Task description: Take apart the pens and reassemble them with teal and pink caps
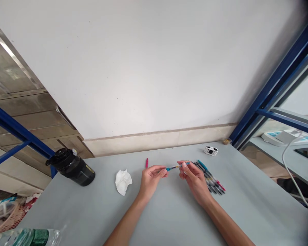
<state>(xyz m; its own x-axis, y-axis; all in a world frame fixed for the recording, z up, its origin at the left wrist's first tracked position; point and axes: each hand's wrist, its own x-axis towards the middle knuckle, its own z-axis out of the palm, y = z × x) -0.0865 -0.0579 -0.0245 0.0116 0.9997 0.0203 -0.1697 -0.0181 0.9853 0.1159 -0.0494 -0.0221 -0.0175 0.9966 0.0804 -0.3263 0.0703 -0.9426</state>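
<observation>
Between my two hands is a pen [174, 167] with a clear barrel and blue ends, held level above the table. My left hand [152, 177] is closed in a pinch on its left end. At the other end, the fingertips of my right hand [195, 177] are pinched round the blue tip. Just right of and behind my right hand lies a pile of pens [212, 181], with blue, pink and dark parts; my hand hides some of it. A small pink pen cap [146, 163] lies behind my left hand.
A crumpled white tissue [123, 182] and a black bottle [73, 167] stand left on the grey table [164, 218]. A small white device [210, 150] sits at the back right. Blue frame posts [267, 92] rise at the right. A plastic bottle [38, 237] is at the lower left.
</observation>
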